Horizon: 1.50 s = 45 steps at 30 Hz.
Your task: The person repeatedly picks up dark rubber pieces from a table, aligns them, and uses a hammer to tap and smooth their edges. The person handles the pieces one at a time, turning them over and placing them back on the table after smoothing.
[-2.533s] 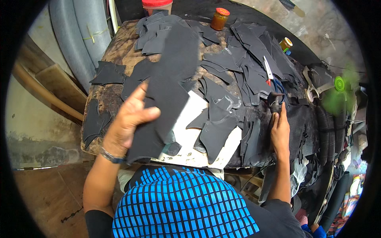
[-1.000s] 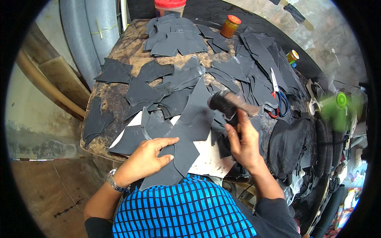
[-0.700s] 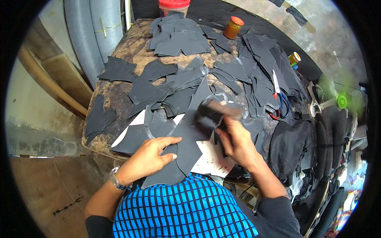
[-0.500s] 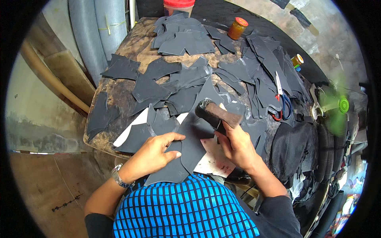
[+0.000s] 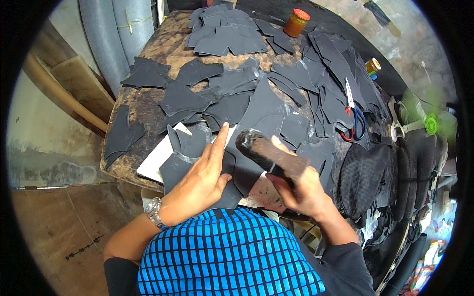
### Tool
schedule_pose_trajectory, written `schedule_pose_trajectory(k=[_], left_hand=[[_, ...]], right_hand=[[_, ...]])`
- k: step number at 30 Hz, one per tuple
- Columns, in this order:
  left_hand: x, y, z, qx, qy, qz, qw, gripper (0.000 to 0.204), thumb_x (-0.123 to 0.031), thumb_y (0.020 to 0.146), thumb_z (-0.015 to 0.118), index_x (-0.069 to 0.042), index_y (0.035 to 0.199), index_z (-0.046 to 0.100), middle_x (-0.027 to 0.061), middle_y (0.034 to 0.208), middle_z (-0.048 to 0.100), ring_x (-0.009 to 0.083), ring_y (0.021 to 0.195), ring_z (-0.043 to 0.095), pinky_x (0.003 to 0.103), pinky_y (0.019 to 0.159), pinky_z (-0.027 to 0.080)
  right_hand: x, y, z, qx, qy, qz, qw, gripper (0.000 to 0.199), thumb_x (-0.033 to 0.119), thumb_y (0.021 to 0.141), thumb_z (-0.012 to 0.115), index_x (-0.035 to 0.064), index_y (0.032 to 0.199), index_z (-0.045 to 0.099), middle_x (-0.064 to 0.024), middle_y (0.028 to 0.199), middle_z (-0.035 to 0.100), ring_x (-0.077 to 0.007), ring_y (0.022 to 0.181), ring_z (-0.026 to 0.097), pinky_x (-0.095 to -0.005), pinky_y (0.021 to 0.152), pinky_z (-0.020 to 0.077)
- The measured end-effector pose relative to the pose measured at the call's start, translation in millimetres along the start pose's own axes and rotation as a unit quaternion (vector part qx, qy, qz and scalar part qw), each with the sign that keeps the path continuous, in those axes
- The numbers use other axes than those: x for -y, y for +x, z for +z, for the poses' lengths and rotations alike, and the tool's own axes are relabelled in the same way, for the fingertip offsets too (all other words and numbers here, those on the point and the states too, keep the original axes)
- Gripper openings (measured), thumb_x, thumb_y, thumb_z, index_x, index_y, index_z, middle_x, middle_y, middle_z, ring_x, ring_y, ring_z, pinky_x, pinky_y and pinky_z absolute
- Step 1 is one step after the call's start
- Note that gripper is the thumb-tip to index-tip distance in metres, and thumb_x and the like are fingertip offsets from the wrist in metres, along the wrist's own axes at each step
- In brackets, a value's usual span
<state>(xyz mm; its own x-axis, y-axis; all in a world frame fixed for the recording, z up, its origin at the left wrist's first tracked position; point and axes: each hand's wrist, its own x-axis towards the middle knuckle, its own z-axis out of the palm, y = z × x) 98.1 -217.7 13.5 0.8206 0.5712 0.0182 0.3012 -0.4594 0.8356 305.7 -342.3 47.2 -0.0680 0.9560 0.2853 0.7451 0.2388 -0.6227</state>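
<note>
My left hand [image 5: 200, 180] lies flat, fingers spread, on a large black cut sheet piece [image 5: 256, 118] that rests over a white board [image 5: 158, 160] at the table's near edge. My right hand [image 5: 303, 190] grips a brown wooden-handled tool [image 5: 269, 153] with a dark rounded head, held just above the same black piece, to the right of my left fingers. A watch sits on my left wrist.
Several black cut pieces [image 5: 222, 42] cover the worn wooden table [image 5: 143, 106]. Scissors with red and blue handles [image 5: 353, 116] lie at the right. An orange-lidded jar [image 5: 296, 22] stands at the back, a small tin [image 5: 373, 65] at the right. Black mesh material [image 5: 365, 180] hangs off the right side.
I laid the big black piece down and pinned it with my left hand. My right hand picked up the wooden-handled tool from the right and brought it over the piece.
</note>
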Motion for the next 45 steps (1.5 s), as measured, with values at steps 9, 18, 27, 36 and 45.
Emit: schedule_pose_trajectory(k=[9,18,27,36,45], left_hand=[[-3,-2,-4,0.014,0.082,-0.001,0.997,0.080,0.006,0.082,0.061,-0.003,0.150,0.021,0.0258,0.118,0.053,0.0424,0.095,0.059,0.045,0.084,0.050],[-4,-3,1,0.008,0.126,0.026,0.992,0.071,0.011,0.079,0.052,0.004,0.145,0.028,0.0229,0.100,0.049,0.0397,0.076,0.061,0.045,0.069,0.053],[-1,-6,3,-0.008,0.086,0.010,0.996,0.068,0.004,0.085,0.059,-0.002,0.147,0.029,0.0219,0.101,0.051,0.0415,0.081,0.058,0.047,0.071,0.049],[6,-8,2,-0.044,0.022,-0.007,0.999,0.072,0.004,0.081,0.065,-0.002,0.146,0.034,0.0150,0.093,0.056,0.0260,0.074,0.058,0.036,0.068,0.049],[4,-6,2,-0.015,-0.056,-0.047,0.997,0.080,0.002,0.083,0.066,-0.002,0.150,0.024,0.0117,0.091,0.058,0.0128,0.069,0.058,0.027,0.065,0.050]], right_hand=[[-13,-5,13,0.065,-0.026,0.010,0.997,0.035,0.007,0.080,0.068,0.0083,0.111,0.054,-0.0126,0.087,0.053,-0.0342,0.066,0.063,-0.0416,0.054,0.0535],[-4,-27,7,0.181,-0.012,0.033,0.983,0.091,0.005,0.070,0.072,0.0173,0.150,0.032,-0.0085,0.083,0.050,-0.0297,0.057,0.058,-0.0393,0.053,0.0529],[-3,-42,-2,0.212,-0.063,0.007,0.975,0.089,0.005,0.064,0.071,0.0160,0.147,0.040,-0.0066,0.075,0.048,-0.0276,0.057,0.058,-0.0386,0.050,0.0503],[6,-42,-4,0.143,-0.038,0.038,0.988,0.073,0.010,0.077,0.069,0.0164,0.144,0.041,-0.0093,0.080,0.053,-0.0320,0.061,0.062,-0.0404,0.055,0.0540],[0,0,20,-0.016,0.004,0.038,0.999,0.049,0.014,0.089,0.062,0.0098,0.135,0.045,-0.0182,0.098,0.061,-0.0395,0.074,0.064,-0.0467,0.060,0.0540]])
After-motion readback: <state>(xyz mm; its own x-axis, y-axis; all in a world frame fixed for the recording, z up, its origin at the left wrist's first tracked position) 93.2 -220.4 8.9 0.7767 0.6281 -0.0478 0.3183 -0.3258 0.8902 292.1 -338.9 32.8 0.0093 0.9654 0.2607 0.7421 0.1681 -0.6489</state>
